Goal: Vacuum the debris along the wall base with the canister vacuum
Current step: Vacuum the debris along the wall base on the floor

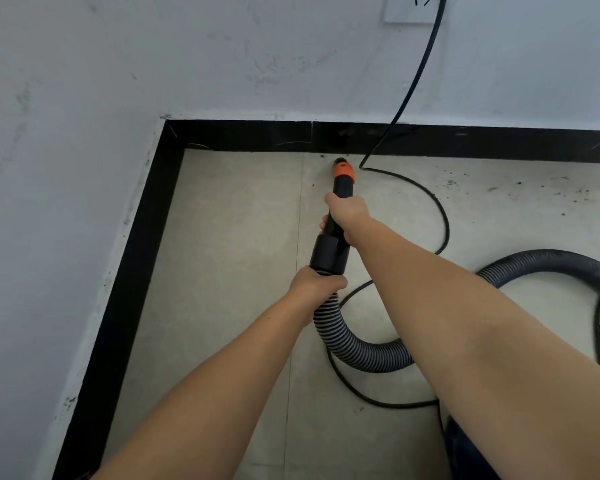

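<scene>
The black vacuum nozzle with an orange tip [343,173] points at the floor right at the black baseboard [250,135] of the far wall. My right hand [347,213] grips the nozzle tube behind the orange collar. My left hand [314,284] holds the ribbed grey hose [357,351] where it joins the black cuff [329,254]. Dark debris specks [520,188] lie scattered on the floor to the right along the wall base. A few specks sit beside the nozzle tip.
A black power cord [426,53] hangs from a wall socket [413,8] and loops over the grey tiled floor [236,237]. The hose curves away to the right [548,261]. A dark blue edge of the canister [465,452] shows at the bottom. A second baseboard runs along the left wall [125,306].
</scene>
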Available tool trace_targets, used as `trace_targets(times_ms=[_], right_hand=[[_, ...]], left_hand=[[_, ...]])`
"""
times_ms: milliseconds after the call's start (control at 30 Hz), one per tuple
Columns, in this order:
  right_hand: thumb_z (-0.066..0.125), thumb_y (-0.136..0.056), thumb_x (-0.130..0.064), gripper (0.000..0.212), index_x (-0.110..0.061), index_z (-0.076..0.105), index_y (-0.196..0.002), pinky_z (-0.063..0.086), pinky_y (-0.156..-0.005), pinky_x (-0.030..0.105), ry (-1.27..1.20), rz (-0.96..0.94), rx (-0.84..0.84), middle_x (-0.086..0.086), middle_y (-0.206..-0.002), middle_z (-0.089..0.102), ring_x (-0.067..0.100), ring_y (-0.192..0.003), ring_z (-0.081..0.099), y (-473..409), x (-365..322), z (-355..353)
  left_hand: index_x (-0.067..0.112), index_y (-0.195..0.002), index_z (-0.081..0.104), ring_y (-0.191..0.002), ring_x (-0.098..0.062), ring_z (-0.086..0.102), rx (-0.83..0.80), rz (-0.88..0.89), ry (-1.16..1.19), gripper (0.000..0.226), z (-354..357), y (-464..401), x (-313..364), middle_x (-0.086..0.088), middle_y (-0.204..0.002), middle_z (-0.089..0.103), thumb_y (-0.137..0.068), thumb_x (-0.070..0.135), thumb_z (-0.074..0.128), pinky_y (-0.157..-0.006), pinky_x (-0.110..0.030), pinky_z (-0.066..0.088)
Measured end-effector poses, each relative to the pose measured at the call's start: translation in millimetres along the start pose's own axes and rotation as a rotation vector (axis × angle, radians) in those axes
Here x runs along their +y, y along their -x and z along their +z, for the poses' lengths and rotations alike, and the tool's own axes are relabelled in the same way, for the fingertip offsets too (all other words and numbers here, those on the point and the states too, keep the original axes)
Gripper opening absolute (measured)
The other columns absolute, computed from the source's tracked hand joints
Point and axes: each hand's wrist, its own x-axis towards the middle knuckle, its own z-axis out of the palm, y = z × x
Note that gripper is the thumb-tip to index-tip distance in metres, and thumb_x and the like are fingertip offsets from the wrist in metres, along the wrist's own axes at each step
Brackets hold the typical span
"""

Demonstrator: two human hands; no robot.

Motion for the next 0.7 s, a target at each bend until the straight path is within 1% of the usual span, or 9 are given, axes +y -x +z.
trace_targets(times_ms=[67, 167, 233, 333, 400, 533, 600, 700], right_hand=[[0.055, -0.094, -0.020, 0.021, -0.007, 0.046, -0.108, 0.052, -0.054, 0.030, 0.004, -0.003, 0.025, 0.009, -0.070, 0.055, 0.019, -0.054, 0.056, -4, 2, -3], [0.055, -0.094, -0.020, 0.021, -0.007, 0.046, -0.107, 0.056, -0.065, 0.035, 0.000, -0.007, 0.073, 0.009, -0.069, 0.056, 0.019, -0.055, 0.057, -13, 1, -13], [0.055, -0.094, -0.020, 0.020, -0.007, 0.046, -0.106, 0.055, -0.061, 0.033, 0.005, -0.006, 0.086, 0.009, -0.069, 0.056, 0.019, -0.054, 0.056, -18, -4, -19], [0.056, -0.094, -0.019, 0.020, -0.007, 0.045, -0.107, 0.051, -0.052, 0.029, 0.049, -0.015, 0.039, 0.009, -0.070, 0.055, 0.019, -0.054, 0.055, -20, -12, -15], [0.056, -0.093, -0.018, 0.020, -0.008, 0.044, -0.106, 0.051, -0.052, 0.029, 0.102, -0.026, -0.018, 0.010, -0.070, 0.055, 0.019, -0.054, 0.055, -19, -13, -3], [0.056, -0.091, -0.018, 0.023, -0.006, 0.045, -0.107, 0.055, -0.061, 0.036, 0.167, -0.059, -0.107, 0.011, -0.066, 0.055, 0.023, -0.051, 0.055, -13, -6, 24], [0.056, -0.091, -0.017, 0.021, -0.006, 0.045, -0.105, 0.054, -0.057, 0.035, 0.157, -0.059, -0.111, 0.011, -0.066, 0.055, 0.023, -0.050, 0.055, -8, -1, 27], [0.056, -0.091, -0.016, 0.015, -0.009, 0.045, -0.097, 0.052, -0.051, 0.032, 0.083, -0.028, -0.061, 0.011, -0.066, 0.053, 0.022, -0.050, 0.053, 0, 10, 14]], left_hand=[[0.004, -0.108, 0.060, -0.084, -0.025, 0.059, -0.015, 0.007, -0.020, 0.032, 0, -3, 1, -0.011, -0.090, 0.061, -0.078, 0.012, 0.067, -0.074, -0.031, 0.050], [0.007, -0.102, 0.060, -0.082, -0.025, 0.059, -0.058, 0.017, -0.053, 0.026, 6, -7, 8, -0.009, -0.087, 0.061, -0.077, 0.012, 0.068, -0.074, -0.032, 0.051], [0.009, -0.099, 0.059, -0.082, -0.024, 0.059, -0.070, 0.023, -0.036, 0.022, 12, -10, 14, -0.008, -0.085, 0.060, -0.078, 0.012, 0.067, -0.075, -0.032, 0.051], [0.005, -0.108, 0.059, -0.086, -0.024, 0.058, -0.044, 0.022, 0.035, 0.030, 17, -13, 15, -0.010, -0.091, 0.060, -0.079, 0.012, 0.066, -0.074, -0.030, 0.050], [0.003, -0.112, 0.059, -0.087, -0.025, 0.058, -0.005, 0.007, 0.095, 0.034, 16, -13, 11, -0.011, -0.094, 0.061, -0.080, 0.011, 0.066, -0.075, -0.030, 0.050], [0.004, -0.109, 0.061, -0.086, -0.025, 0.059, 0.069, -0.013, 0.162, 0.030, 5, -9, -3, -0.011, -0.092, 0.061, -0.080, 0.010, 0.066, -0.073, -0.030, 0.049], [0.004, -0.109, 0.061, -0.085, -0.026, 0.059, 0.079, -0.027, 0.160, 0.030, 2, -4, -8, -0.011, -0.091, 0.062, -0.079, 0.011, 0.067, -0.073, -0.031, 0.050], [0.004, -0.111, 0.061, -0.085, -0.026, 0.060, 0.042, -0.040, 0.098, 0.034, 3, 7, -14, -0.012, -0.093, 0.063, -0.078, 0.011, 0.067, -0.071, -0.030, 0.049]])
